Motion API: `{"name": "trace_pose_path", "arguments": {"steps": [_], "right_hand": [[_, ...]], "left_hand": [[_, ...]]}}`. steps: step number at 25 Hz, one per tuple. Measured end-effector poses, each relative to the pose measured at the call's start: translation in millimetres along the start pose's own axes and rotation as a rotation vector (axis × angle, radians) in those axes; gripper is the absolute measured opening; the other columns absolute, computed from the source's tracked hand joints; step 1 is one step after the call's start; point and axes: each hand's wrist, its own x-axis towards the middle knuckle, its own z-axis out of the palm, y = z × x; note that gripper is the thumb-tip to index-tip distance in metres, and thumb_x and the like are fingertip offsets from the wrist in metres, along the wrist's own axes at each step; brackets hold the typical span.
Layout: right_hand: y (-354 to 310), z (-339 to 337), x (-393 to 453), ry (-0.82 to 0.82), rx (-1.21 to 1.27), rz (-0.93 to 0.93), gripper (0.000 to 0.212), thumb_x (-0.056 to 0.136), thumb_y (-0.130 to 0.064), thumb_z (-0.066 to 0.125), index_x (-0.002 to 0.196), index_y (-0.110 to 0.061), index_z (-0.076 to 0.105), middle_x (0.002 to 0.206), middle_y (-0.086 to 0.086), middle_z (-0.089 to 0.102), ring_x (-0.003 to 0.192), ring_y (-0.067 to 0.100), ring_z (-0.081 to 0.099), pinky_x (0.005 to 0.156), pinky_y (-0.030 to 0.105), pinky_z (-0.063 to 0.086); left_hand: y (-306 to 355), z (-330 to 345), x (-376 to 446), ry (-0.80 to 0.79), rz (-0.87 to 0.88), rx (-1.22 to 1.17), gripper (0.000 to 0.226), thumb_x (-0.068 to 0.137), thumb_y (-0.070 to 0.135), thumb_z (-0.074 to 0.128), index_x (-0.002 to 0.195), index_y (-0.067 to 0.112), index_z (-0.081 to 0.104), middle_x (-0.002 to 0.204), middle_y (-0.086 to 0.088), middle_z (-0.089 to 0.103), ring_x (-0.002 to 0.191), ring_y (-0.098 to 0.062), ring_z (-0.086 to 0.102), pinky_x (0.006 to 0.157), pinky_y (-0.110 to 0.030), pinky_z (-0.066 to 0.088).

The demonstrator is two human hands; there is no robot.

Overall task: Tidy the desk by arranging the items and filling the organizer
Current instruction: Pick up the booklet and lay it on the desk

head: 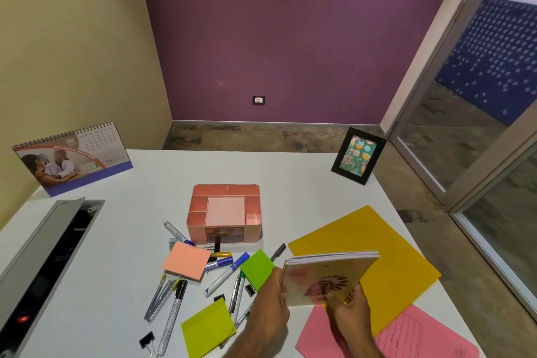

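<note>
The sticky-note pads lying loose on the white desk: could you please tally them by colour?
Salmon-orange square paper pad: 1
Bright green square paper pad: 1
Yellow-green square paper pad: 1
Total: 3

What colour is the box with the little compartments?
The organizer box is pink, seen clearly in the head view.

The notebook (pixel 325 276) hides part of the yellow folder (pixel 377 244); the pink folder (pixel 406 337) runs off the bottom edge; calendar (pixel 72 154) print is too small to read.
</note>
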Motion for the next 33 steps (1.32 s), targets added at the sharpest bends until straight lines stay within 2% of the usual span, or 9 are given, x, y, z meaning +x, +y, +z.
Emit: {"name": "trace_pose_path", "arguments": {"steps": [4, 7, 11, 15, 19, 22, 26, 29, 33], "right_hand": [[6.9, -7.8, 0.8, -0.118, -0.181, -0.134, 0.037, 0.089, -0.011, 0.065, 0.122, -0.021, 0.050, 0.100, 0.000, 0.070, 0.097, 0.026, 0.065, 0.075, 0.035, 0.048], [0.3, -10.9, 7.0, -0.226, -0.226, -0.251, 0.036, 0.096, -0.017, 0.056, 0.124, -0.035, 0.047, 0.108, -0.015, 0.071, 0.099, 0.012, 0.069, 0.082, 0.038, 0.055], [-68.5, 11.2, 1.7, -0.326, -0.230, -0.340, 0.031, 0.094, -0.005, 0.058, 0.113, -0.029, 0.054, 0.092, -0.019, 0.068, 0.084, -0.008, 0.063, 0.071, 0.017, 0.048], [-149.4, 73.2, -4.5, -0.410, -0.194, -0.389, 0.030, 0.087, -0.006, 0.065, 0.108, -0.027, 0.063, 0.095, -0.011, 0.071, 0.080, -0.002, 0.064, 0.068, 0.021, 0.049], [-211.3, 159.2, -12.2, -0.455, -0.156, -0.338, 0.021, 0.083, -0.011, 0.071, 0.102, -0.020, 0.068, 0.095, -0.005, 0.071, 0.080, 0.006, 0.067, 0.062, 0.019, 0.051], [-244.5, 221.1, -18.2, -0.494, -0.186, -0.263, 0.015, 0.082, -0.013, 0.074, 0.095, -0.015, 0.069, 0.096, -0.002, 0.072, 0.085, 0.014, 0.069, 0.066, 0.028, 0.058], [-272.0, 293.5, -13.0, -0.475, -0.286, -0.271, 0.011, 0.076, -0.016, 0.077, 0.082, -0.016, 0.068, 0.090, 0.000, 0.073, 0.082, 0.019, 0.070, 0.072, 0.037, 0.059], [-283.3, 339.6, 0.7, -0.475, -0.387, -0.265, 0.015, 0.076, -0.021, 0.078, 0.077, -0.016, 0.064, 0.084, -0.001, 0.068, 0.079, 0.018, 0.067, 0.065, 0.031, 0.056], [-285.1, 390.3, 24.6, -0.477, -0.512, -0.236, 0.022, 0.075, -0.023, 0.077, 0.069, -0.016, 0.057, 0.081, 0.001, 0.066, 0.071, 0.017, 0.061, 0.048, 0.022, 0.039]], "left_hand": [[-7.3, -4.6, 2.4, -0.033, -0.082, 0.149, 0.036, 0.086, 0.006, 0.048, 0.115, 0.028, 0.044, 0.106, 0.008, 0.065, 0.093, -0.008, 0.061, 0.078, -0.026, 0.050], [-1.3, -25.8, 5.7, 0.016, -0.079, 0.223, 0.037, 0.091, 0.013, 0.044, 0.122, 0.031, 0.038, 0.099, 0.008, 0.065, 0.090, -0.014, 0.062, 0.072, -0.029, 0.048], [23.0, -87.5, 10.1, 0.191, -0.001, 0.038, 0.024, 0.099, 0.012, 0.044, 0.115, 0.031, 0.041, 0.098, 0.005, 0.066, 0.082, -0.006, 0.065, 0.066, -0.031, 0.056], [38.7, -164.3, 25.0, 0.491, -0.050, -0.209, 0.032, 0.099, 0.006, 0.047, 0.122, 0.027, 0.053, 0.108, 0.000, 0.065, 0.079, -0.004, 0.066, 0.051, -0.013, 0.049], [14.9, -254.4, 48.8, 0.717, -0.116, -0.079, 0.032, 0.093, 0.011, 0.058, 0.122, 0.023, 0.066, 0.108, -0.004, 0.065, 0.087, -0.019, 0.062, 0.067, -0.024, 0.047], [-4.9, -316.7, 63.3, 0.773, -0.191, -0.095, 0.028, 0.089, 0.012, 0.064, 0.117, 0.018, 0.070, 0.109, -0.001, 0.072, 0.085, -0.020, 0.066, 0.078, -0.033, 0.055], [-25.6, -376.9, 89.1, 0.835, -0.271, -0.082, 0.026, 0.087, 0.014, 0.069, 0.114, 0.015, 0.072, 0.106, -0.003, 0.074, 0.075, -0.014, 0.063, 0.062, -0.021, 0.046], [-45.0, -408.4, 115.4, 0.816, -0.279, -0.055, 0.025, 0.087, 0.014, 0.070, 0.112, 0.013, 0.072, 0.103, -0.004, 0.074, 0.070, -0.013, 0.064, 0.061, -0.022, 0.048], [-81.3, -431.2, 154.7, 0.766, -0.316, -0.063, 0.027, 0.088, 0.014, 0.070, 0.115, 0.013, 0.071, 0.106, -0.005, 0.074, 0.072, -0.016, 0.069, 0.060, -0.026, 0.053]]}}
